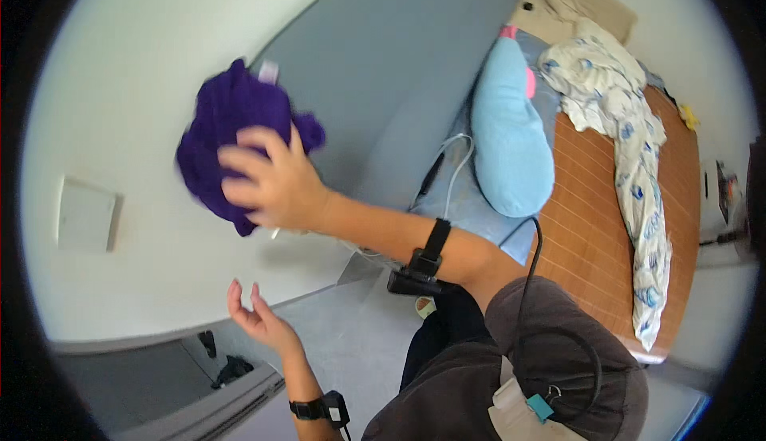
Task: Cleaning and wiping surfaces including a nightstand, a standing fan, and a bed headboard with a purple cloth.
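Observation:
My right hand (278, 180) is closed on a dark purple soft fabric item (236, 103) with rounded bumps along its edge and a small white tag (268, 72). Hand and item look blurred. They are in front of the white wall and the left edge of a grey headboard or panel (383, 70); whether they touch it, I cannot tell. Lower down, my left hand (260, 319) is raised with fingers slightly curled and apart, holding nothing. Both arms wear black strapped devices, the right one (419, 273) near the elbow and the left one (326, 410) at the wrist.
On the bed, a light blue long plush pillow (513, 135) lies beside a brown woven mat (583, 183). A patterned white blanket (643, 171) and a beige pillow (583, 1) lie beyond. White cables (461, 162) trail by the headboard. A white plate (87, 213) is on the wall.

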{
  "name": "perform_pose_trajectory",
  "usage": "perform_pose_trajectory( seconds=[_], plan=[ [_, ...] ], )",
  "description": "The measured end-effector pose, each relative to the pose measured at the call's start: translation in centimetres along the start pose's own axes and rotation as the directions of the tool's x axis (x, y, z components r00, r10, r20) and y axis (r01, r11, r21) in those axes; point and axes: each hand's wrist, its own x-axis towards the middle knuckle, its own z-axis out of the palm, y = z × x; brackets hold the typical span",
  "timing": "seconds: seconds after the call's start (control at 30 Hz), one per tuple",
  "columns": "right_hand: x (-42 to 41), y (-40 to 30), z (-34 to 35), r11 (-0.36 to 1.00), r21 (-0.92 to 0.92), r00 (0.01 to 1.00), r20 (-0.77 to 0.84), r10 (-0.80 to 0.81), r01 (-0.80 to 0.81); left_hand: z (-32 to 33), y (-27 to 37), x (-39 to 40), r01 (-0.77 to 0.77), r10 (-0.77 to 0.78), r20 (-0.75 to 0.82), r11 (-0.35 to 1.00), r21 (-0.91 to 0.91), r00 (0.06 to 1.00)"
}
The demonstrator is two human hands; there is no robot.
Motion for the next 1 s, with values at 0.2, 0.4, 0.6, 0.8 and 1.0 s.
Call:
perform_pose_trajectory(
  seconds=[0.2,0.4,0.6,0.8,1.0],
  plan=[
    [-15.4,2.3,0.5,0.902,0.118,0.897,0.219,0.384,-0.415,-1.3,-2.0,0.1,0.015,-0.014,-0.016,0.998,0.056,1.0],
    [-19.7,20.2,-0.9,0.442,0.369,0.276,-0.423,0.863,-0.817,-0.6,-1.6,2.0,-0.135,0.124,0.105,0.985,0.103,0.987],
    [-16.5,13.3,1.9,0.644,0.521,0.52,-0.385,0.763,-0.56,3.2,5.0,10.1,-0.498,0.49,0.091,0.844,0.201,0.867],
    [-6.0,28.3,-7.4,0.582,0.073,0.482,-0.483,0.731,-0.81,10.8,9.1,14.6,-0.654,0.623,0.212,0.672,0.349,0.753],
    [-1.6,36.0,-13.6,0.45,0.12,0.351,-0.463,0.814,-0.885,11.0,6.6,15.4,-0.666,0.695,0.045,0.667,0.334,0.718]
  ],
)
